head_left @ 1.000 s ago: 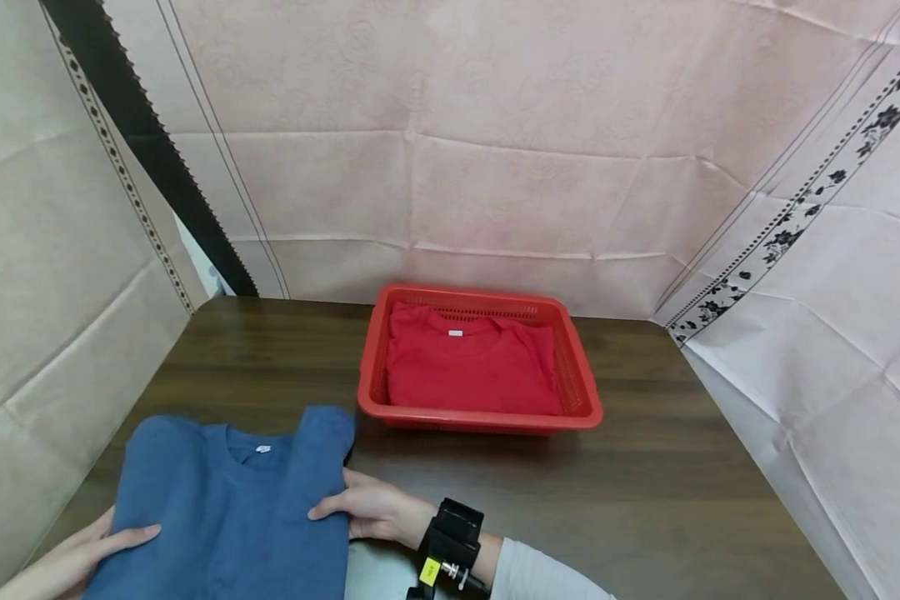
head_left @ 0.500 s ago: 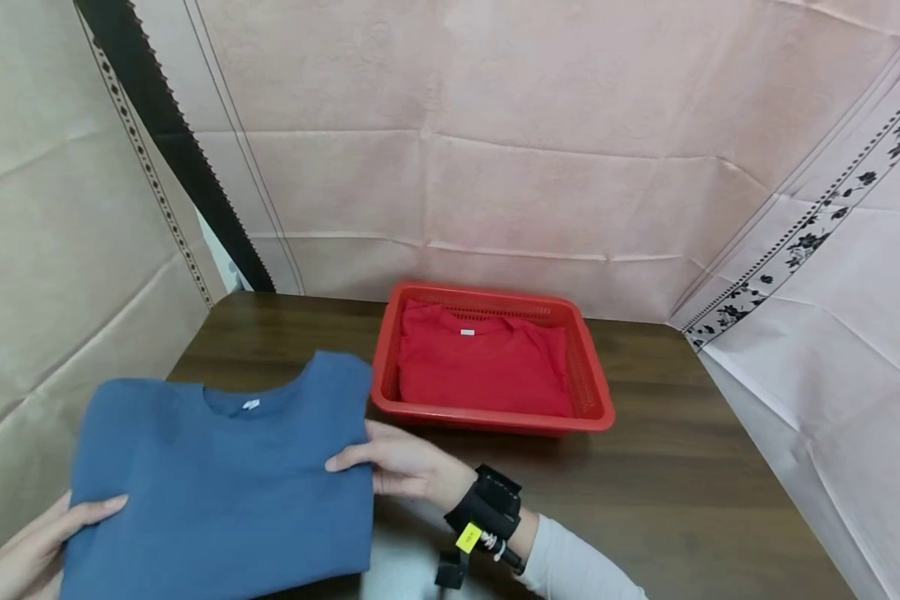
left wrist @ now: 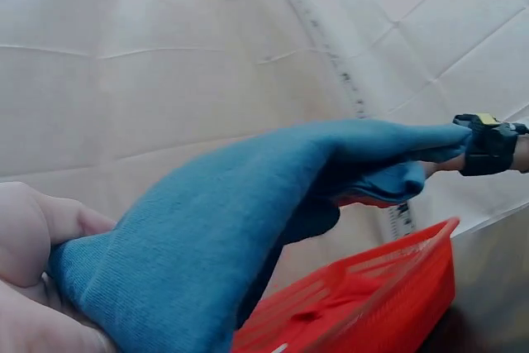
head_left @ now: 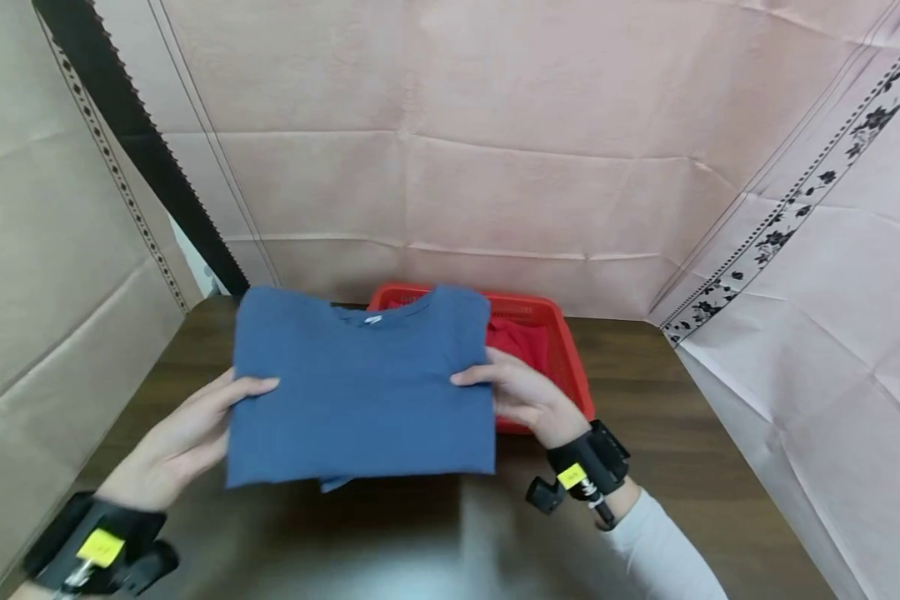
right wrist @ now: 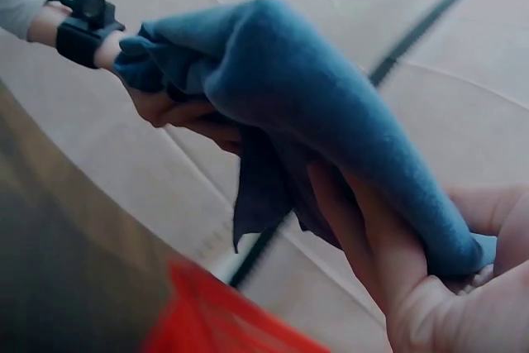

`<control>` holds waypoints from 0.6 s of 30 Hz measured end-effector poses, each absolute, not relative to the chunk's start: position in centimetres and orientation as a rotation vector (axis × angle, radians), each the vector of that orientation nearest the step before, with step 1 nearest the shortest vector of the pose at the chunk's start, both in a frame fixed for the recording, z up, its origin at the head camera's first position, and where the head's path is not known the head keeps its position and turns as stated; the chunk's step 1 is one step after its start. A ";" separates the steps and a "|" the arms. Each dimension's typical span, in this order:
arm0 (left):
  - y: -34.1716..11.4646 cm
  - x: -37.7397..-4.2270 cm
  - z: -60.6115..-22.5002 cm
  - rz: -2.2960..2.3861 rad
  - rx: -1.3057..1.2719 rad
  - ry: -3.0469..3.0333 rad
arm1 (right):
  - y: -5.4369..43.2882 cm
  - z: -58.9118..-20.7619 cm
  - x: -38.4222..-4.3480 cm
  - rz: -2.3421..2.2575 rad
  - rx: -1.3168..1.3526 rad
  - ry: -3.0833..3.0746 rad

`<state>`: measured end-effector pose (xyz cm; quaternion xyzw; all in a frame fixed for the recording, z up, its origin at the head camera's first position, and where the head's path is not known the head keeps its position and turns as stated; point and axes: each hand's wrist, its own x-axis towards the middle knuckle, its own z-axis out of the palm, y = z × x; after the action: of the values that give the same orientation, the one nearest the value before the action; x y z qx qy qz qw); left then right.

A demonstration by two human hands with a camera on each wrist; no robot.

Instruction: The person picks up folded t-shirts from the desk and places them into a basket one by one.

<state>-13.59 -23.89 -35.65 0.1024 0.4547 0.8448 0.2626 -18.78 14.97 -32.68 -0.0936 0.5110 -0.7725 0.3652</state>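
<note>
A folded blue shirt (head_left: 360, 392), its neckline and white label facing up, is held in the air between both hands. My left hand (head_left: 195, 433) grips its left side, thumb on top and the other fingers underneath. On the opposite side my right hand (head_left: 528, 396) grips it the same way; in the right wrist view the fingers (right wrist: 388, 237) spread beneath the cloth. The shirt's far right part overlaps the red basket (head_left: 570, 358) in the head view and hides much of it. A folded red shirt (head_left: 521, 337) lies in that basket, only partly visible.
The brown wooden table (head_left: 682, 467) lies under the hands, with the basket near its back edge. Pale cloth hangings (head_left: 450, 200) surround the table at the back and both sides. A black strip (head_left: 142, 142) runs down the back left corner.
Both hands have lifted the blue shirt off the table's front left and carried it right and away from me, up to the red basket. It now covers part of that basket in view.
</note>
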 end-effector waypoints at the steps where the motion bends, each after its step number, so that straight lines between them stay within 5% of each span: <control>1: -22.8 -14.5 -35.4 2.284 0.294 1.234 | 16.0 -32.5 -19.1 -1.992 -0.227 1.337; 18: -10.8 -26.5 -37.3 2.186 0.150 1.307 | 25.4 -33.9 -24.9 -1.946 0.003 1.686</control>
<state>-26.51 -10.80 -37.26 0.0563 0.4902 0.8198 0.2906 -24.91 25.40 -33.89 0.0012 0.6287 -0.7256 0.2798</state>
